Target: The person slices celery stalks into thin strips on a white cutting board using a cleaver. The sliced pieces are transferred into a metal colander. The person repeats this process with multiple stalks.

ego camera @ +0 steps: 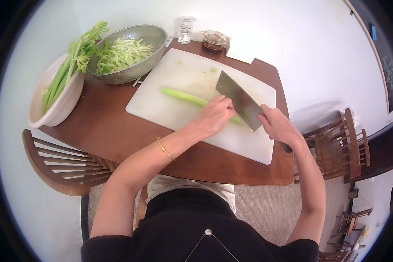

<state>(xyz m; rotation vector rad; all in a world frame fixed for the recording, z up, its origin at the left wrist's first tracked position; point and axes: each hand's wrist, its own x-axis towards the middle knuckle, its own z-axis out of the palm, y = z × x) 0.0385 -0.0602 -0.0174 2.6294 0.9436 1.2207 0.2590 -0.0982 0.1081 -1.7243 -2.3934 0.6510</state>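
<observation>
A pale green celery stalk point(184, 96) lies across the white plastic cutting board point(196, 68). My left hand point(217, 115) grips the stalk near its right end, fingers curled over it. In my right hand point(278, 125) is the handle of a Chinese cleaver point(239, 100). Its broad blade stands tilted just right of my left fingers, beside the short end of the stalk. Whether the edge touches the celery or the board cannot be made out. Small green scraps dot the far part of the board.
At the far left, a white basin point(55, 113) holds whole celery stalks point(60, 80). Next to it a metal mesh colander point(127, 74) contains sliced celery point(124, 55). A glass of clear liquid point(185, 31) and a glass bowl of dark sauce point(213, 42) stand behind the board. Wooden chairs point(62, 163) flank the brown table point(118, 131).
</observation>
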